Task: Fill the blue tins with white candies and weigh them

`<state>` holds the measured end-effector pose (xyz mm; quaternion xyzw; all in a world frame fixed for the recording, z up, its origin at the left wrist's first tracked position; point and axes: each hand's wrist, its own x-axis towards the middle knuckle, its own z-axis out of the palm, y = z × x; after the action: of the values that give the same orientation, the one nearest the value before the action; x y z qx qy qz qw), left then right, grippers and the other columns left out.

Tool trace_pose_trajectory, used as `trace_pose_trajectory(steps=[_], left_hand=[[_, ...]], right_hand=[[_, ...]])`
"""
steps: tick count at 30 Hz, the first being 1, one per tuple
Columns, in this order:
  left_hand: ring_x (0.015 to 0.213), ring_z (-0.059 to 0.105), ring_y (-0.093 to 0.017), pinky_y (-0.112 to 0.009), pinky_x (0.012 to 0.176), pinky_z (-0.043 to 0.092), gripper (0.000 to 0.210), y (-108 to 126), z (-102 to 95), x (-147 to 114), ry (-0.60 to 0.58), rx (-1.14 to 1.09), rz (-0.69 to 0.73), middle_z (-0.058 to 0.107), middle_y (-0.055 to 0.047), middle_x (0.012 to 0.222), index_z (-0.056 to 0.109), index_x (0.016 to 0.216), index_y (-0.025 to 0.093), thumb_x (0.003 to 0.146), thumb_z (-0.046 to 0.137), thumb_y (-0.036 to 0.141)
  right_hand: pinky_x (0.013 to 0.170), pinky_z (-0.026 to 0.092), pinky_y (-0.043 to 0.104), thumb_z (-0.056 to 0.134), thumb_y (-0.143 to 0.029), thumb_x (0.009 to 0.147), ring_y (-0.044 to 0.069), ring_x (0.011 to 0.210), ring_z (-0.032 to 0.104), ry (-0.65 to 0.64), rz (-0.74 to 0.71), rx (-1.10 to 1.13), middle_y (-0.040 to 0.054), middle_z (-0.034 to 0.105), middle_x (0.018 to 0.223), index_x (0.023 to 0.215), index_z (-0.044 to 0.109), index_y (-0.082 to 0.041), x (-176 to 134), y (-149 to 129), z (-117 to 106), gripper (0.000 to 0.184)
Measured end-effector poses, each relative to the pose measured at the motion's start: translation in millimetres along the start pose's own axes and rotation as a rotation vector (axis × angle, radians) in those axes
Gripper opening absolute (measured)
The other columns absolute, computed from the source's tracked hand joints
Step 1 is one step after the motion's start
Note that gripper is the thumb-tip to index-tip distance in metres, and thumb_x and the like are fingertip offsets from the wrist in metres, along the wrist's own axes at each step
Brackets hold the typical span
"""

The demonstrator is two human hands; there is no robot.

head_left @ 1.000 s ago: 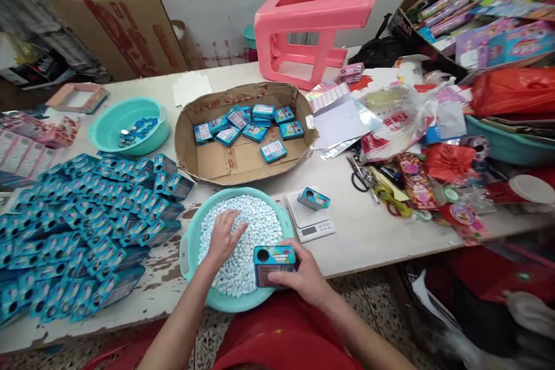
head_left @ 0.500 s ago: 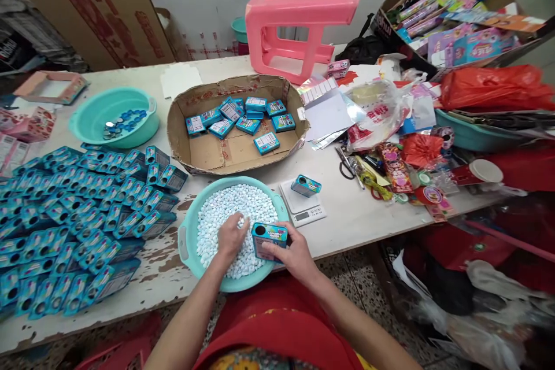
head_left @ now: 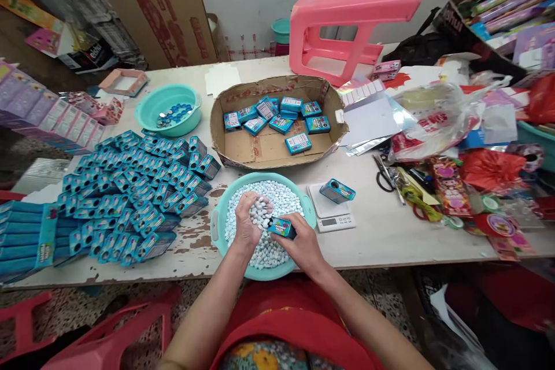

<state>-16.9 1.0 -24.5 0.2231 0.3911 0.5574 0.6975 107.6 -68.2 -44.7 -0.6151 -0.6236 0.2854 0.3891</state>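
My left hand [head_left: 248, 221] is cupped around a heap of small white candies [head_left: 261, 211], palm turned toward the box. In my right hand [head_left: 306, 247] is a small blue candy box [head_left: 281, 227], tilted so that its round dark hole faces the candies. Both hands are above a turquoise basin [head_left: 219, 208] filled with loose white candies [head_left: 269, 255]. Right of the basin, another blue box [head_left: 337, 191] stands on a small digital scale [head_left: 335, 222].
Rows of blue boxes [head_left: 143, 191] with round holes cover the left side. A cut-down carton [head_left: 255, 153] behind the basin holds several boxes. A turquoise bowl [head_left: 191, 123] contains blue and silvery pieces. Scissors [head_left: 383, 174] and a pink stool [head_left: 299, 40] are toward the right.
My left hand has risen from the candies in the basin with a handful and come to the box. The box in my right hand has tipped toward it. The view has swung left.
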Motion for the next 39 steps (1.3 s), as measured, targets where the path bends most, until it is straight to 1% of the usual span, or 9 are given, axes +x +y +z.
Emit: trace_pose_trajectory(steps=[5, 10, 15, 18, 22, 27, 32, 36, 39], left_hand=[[0.058, 0.056, -0.011, -0.025, 0.058, 0.045, 0.018, -2, -0.3, 4, 0.005, 0.050, 0.092, 0.056, 0.001, 0.069, 0.050, 0.070, 0.017, 0.073, 0.059, 0.032], [0.057, 0.055, -0.011, -0.025, 0.058, 0.044, 0.013, 1, 2.3, 4, -0.026, 0.031, 0.082, 0.056, 0.001, 0.069, 0.052, 0.074, 0.017, 0.074, 0.058, 0.029], [0.057, 0.055, -0.011, -0.025, 0.061, 0.046, 0.022, 0, 5.4, 5, 0.059, 0.035, 0.148, 0.053, 0.001, 0.064, 0.052, 0.063, 0.015, 0.074, 0.061, 0.032], [0.057, 0.056, -0.011, -0.026, 0.059, 0.045, 0.026, 0, 6.8, 6, 0.101, 0.048, 0.119, 0.055, 0.001, 0.065, 0.054, 0.065, 0.015, 0.074, 0.063, 0.037], [0.054, 0.056, -0.012, -0.026, 0.056, 0.043, 0.025, 0, 7.3, 6, 0.100, 0.042, 0.125, 0.053, 0.002, 0.059, 0.056, 0.072, 0.016, 0.077, 0.061, 0.040], [0.054, 0.053, -0.010, -0.025, 0.061, 0.042, 0.031, -1, 6.4, 3, 0.162, 0.130, 0.197, 0.055, 0.001, 0.057, 0.052, 0.062, 0.015, 0.078, 0.061, 0.041], [0.049, 0.049, -0.010, -0.026, 0.061, 0.040, 0.025, -4, 5.3, 1, 0.134, 0.093, 0.208, 0.049, 0.003, 0.050, 0.054, 0.070, 0.016, 0.080, 0.060, 0.038], [0.051, 0.049, -0.010, -0.026, 0.060, 0.039, 0.022, -3, 4.5, -3, 0.129, 0.062, 0.227, 0.048, 0.002, 0.053, 0.055, 0.071, 0.015, 0.081, 0.059, 0.035], [0.052, 0.050, -0.010, -0.025, 0.060, 0.040, 0.021, -1, -0.7, -4, 0.131, 0.035, 0.225, 0.049, 0.003, 0.055, 0.056, 0.073, 0.015, 0.079, 0.059, 0.034]], right_hand=[[0.080, 0.045, 0.035, 0.068, -0.024, 0.074, 0.023, 0.092, 0.056, -0.028, -0.045, -0.023, 0.0045, 0.060, 0.095, 0.100, 0.058, -0.024, 5, -4, 0, 0.028], [0.080, 0.045, 0.035, 0.067, -0.021, 0.075, 0.023, 0.092, 0.057, -0.057, -0.052, -0.030, 0.0045, 0.060, 0.095, 0.101, 0.058, -0.024, 11, -5, -2, 0.028], [0.079, 0.045, 0.035, 0.067, -0.024, 0.074, 0.023, 0.092, 0.057, -0.037, -0.040, 0.008, 0.0042, 0.059, 0.094, 0.100, 0.059, -0.023, 17, -5, -4, 0.027], [0.080, 0.045, 0.035, 0.068, -0.027, 0.074, 0.023, 0.092, 0.057, -0.028, -0.032, 0.036, 0.0042, 0.059, 0.094, 0.100, 0.058, -0.023, 18, -4, -3, 0.028], [0.079, 0.046, 0.035, 0.068, -0.031, 0.074, 0.023, 0.090, 0.058, -0.050, -0.028, 0.055, 0.0047, 0.060, 0.093, 0.098, 0.060, -0.022, 18, -4, -1, 0.027], [0.080, 0.045, 0.035, 0.066, -0.035, 0.075, 0.024, 0.091, 0.057, -0.062, -0.042, 0.048, 0.0058, 0.061, 0.095, 0.099, 0.059, -0.021, 18, -5, 0, 0.028], [0.080, 0.044, 0.036, 0.067, -0.040, 0.075, 0.024, 0.091, 0.057, -0.094, -0.041, 0.033, 0.0057, 0.061, 0.095, 0.100, 0.059, -0.021, 16, 3, 6, 0.033], [0.080, 0.044, 0.035, 0.067, -0.042, 0.073, 0.023, 0.090, 0.057, -0.091, -0.006, 0.046, 0.0044, 0.061, 0.095, 0.100, 0.060, -0.022, 15, 7, 12, 0.035], [0.081, 0.044, 0.035, 0.069, -0.040, 0.072, 0.022, 0.090, 0.057, -0.075, 0.004, 0.079, 0.0040, 0.061, 0.096, 0.099, 0.060, -0.021, 13, 10, 13, 0.034]])
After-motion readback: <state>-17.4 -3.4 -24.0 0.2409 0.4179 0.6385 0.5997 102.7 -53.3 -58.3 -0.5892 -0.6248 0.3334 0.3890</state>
